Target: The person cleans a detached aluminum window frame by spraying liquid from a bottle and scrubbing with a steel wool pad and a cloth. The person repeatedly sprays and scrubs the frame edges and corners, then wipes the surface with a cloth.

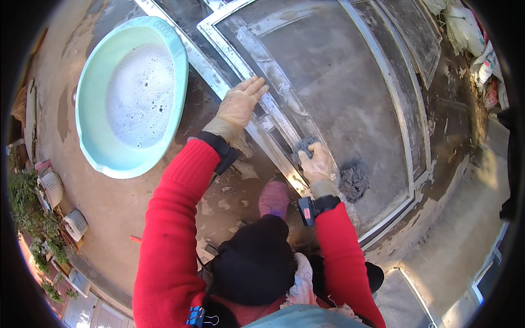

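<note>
My left hand (240, 103), in a thin pale glove, lies on the white metal frame (287, 124) of a window panel, fingers together and extended. My right hand (319, 164), gloved alike, grips a grey scouring pad (304, 148) pressed on the same frame, nearer to me. A crumpled dark grey cloth (354, 181) lies on the dusty pane or screen (344, 94), just right of my right hand. The surface is wet and streaked near the frame. To the left, a light turquoise plastic basin (92, 110) holds foamy water (139, 96).
Further framed panels (410, 37) lie at the upper right, beside white sacks (463, 30). Wet concrete ground (233, 205) surrounds my pink shoe (274, 200). Potted plants (30, 205) stand at the far left. A grey mat (400, 301) lies at the lower right.
</note>
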A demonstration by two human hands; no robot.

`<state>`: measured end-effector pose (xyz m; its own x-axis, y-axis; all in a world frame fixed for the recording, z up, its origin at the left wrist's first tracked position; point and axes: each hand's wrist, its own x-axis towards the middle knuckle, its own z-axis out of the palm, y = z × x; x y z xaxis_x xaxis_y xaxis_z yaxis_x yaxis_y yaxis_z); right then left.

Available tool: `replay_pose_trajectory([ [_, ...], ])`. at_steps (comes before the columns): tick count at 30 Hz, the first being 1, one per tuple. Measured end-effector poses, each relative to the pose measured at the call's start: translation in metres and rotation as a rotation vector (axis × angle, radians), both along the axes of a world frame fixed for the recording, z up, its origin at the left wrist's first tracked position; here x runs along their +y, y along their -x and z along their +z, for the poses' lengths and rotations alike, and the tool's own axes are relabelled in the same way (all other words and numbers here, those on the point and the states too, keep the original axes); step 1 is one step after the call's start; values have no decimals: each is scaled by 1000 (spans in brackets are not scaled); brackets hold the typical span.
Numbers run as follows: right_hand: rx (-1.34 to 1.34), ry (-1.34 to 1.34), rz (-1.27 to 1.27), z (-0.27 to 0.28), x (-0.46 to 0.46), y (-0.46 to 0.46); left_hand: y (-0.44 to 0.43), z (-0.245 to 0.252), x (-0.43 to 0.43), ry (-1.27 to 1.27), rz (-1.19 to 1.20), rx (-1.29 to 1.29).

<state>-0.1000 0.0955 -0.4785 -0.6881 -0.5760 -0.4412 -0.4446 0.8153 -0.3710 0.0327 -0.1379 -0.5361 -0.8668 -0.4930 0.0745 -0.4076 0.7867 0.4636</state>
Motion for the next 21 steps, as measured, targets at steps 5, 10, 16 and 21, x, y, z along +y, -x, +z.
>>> replay_pose_trajectory([
  [5, 34, 86, -66, -13, 28, -1, 6, 1, 1, 81, -18, -59],
  [10, -106, 211, -69, -39, -29, 1, 7, 45, 18, -78, 103, 56],
  [16, -780, 462, -446, -15, 4, -10, 1, 62, 109, -312, -250, 33],
  [21, -395, 316, -398, -2, 62, 2, 10, 20, 116, -165, -287, 91],
])
